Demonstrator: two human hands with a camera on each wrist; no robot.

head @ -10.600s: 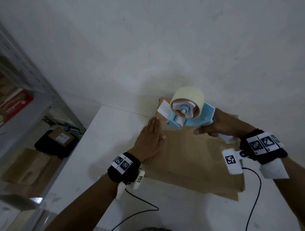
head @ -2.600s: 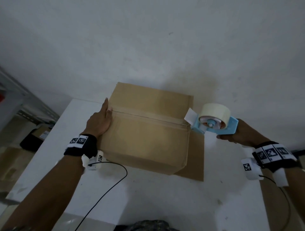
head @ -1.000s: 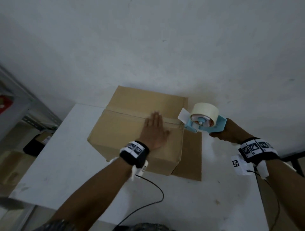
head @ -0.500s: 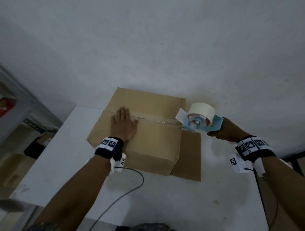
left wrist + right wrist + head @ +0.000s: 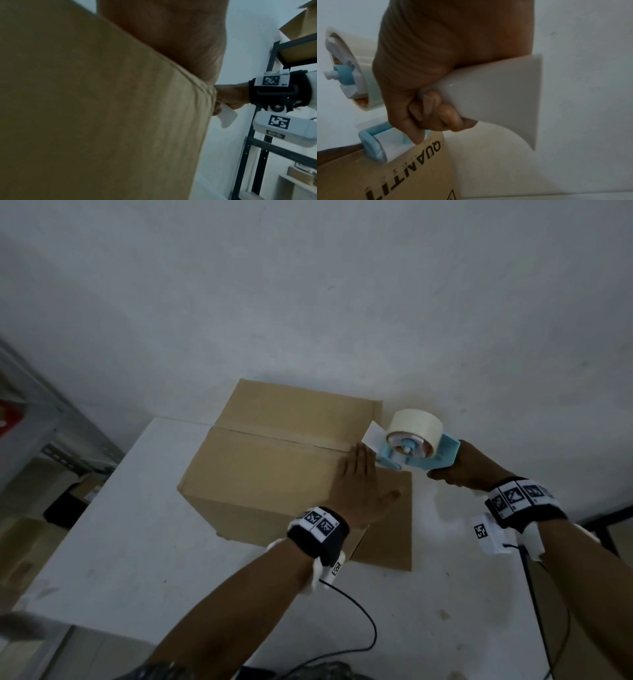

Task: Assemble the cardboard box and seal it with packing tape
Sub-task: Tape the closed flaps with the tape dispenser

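A brown cardboard box [image 5: 267,470] stands assembled on the white table [image 5: 130,542], its top flaps closed along a taped seam. My left hand [image 5: 359,484] lies flat with straight fingers on the box's top right corner, beside the seam's right end. My right hand [image 5: 459,470] grips the white handle [image 5: 496,92] of a blue tape dispenser [image 5: 414,446] carrying a cream tape roll [image 5: 416,424]. The dispenser's roller [image 5: 375,143] sits at the box's right edge [image 5: 419,162]. In the left wrist view the box side [image 5: 102,108] fills the frame.
A flat piece of cardboard [image 5: 394,525] lies under the box, sticking out to its right. The wall is close behind. Metal shelving [image 5: 51,440] stands to the left, another rack [image 5: 267,135] to the right. Wrist cables [image 5: 359,628] trail over the table's front.
My left hand has slid along the taped seam, from the box's left part half a second ago to the right corner now. The dispenser stays at the box's right edge.
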